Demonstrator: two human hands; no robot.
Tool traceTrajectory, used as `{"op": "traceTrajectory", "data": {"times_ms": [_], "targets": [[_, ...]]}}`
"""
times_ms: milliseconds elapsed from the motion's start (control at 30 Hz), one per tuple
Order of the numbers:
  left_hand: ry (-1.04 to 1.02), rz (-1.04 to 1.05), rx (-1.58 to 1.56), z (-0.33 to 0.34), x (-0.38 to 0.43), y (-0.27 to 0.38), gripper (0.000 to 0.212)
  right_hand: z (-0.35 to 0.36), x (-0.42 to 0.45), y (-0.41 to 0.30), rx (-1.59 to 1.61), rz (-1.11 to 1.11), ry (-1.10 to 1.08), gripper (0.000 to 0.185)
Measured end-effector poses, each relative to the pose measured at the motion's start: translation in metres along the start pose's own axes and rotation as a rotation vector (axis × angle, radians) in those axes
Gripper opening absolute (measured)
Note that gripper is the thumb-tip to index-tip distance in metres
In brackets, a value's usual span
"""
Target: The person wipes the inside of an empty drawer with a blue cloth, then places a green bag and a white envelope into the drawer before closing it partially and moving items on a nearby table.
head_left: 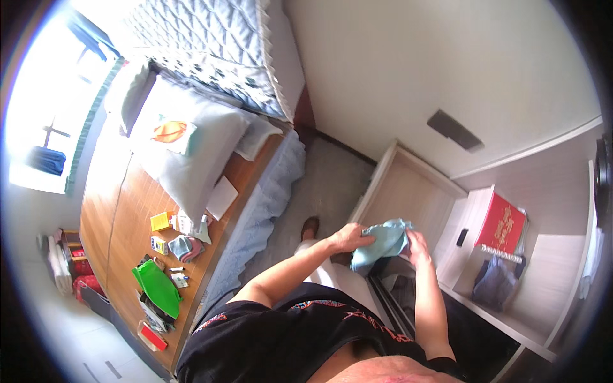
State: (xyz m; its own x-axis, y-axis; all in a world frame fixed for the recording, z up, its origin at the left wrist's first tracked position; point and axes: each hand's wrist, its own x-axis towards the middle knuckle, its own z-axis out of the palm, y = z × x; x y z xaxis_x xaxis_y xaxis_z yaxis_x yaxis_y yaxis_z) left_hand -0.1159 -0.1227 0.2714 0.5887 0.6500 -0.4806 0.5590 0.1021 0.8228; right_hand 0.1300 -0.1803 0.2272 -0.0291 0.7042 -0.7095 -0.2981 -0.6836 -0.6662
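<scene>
A light blue-green cloth (385, 239), folded or bunched, is held up in front of my body. My left hand (352, 238) grips its left edge, with the thumb over the top. At the opposite side, my right hand (418, 246) holds the cloth along its right edge; some of those fingers are hidden behind it. Beyond the cloth an open wooden drawer (412, 184) stands out from a pale wood cabinet (536, 277). Only part of the drawer's inside shows.
Right, the cabinet holds a red booklet (501, 225) and a folded dark garment (498, 282). Left, a bed (115, 210) with a brown mat bears a pillow (191, 143), a green bag (158, 287), small boxes (160, 221) and folded socks (186, 248). Grey floor (330, 182) lies between.
</scene>
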Motion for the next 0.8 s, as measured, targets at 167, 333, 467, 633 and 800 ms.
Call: {"op": "traceTrajectory", "data": {"times_ms": [167, 333, 467, 633, 800], "targets": [[0.164, 0.027, -0.051, -0.042, -0.033, -0.017, 0.037, 0.038, -0.023, -0.042, -0.237, 0.107, -0.057, 0.033], [0.312, -0.081, -0.155, -0.099, -0.069, -0.026, 0.03, 0.067, -0.02, -0.055, 0.076, -0.197, 0.008, 0.03], [0.361, -0.168, -0.342, -0.133, -0.1, -0.062, 0.027, 0.107, -0.014, -0.064, 0.157, -0.231, -0.006, 0.032], [0.453, -0.166, -0.504, -0.176, -0.143, -0.081, 0.025, 0.172, 0.004, -0.089, -0.075, -0.286, -0.002, 0.032], [0.482, -0.16, -0.505, -0.222, -0.179, -0.083, 0.03, 0.247, 0.018, -0.113, 0.137, -0.355, -0.329, 0.027]]}}
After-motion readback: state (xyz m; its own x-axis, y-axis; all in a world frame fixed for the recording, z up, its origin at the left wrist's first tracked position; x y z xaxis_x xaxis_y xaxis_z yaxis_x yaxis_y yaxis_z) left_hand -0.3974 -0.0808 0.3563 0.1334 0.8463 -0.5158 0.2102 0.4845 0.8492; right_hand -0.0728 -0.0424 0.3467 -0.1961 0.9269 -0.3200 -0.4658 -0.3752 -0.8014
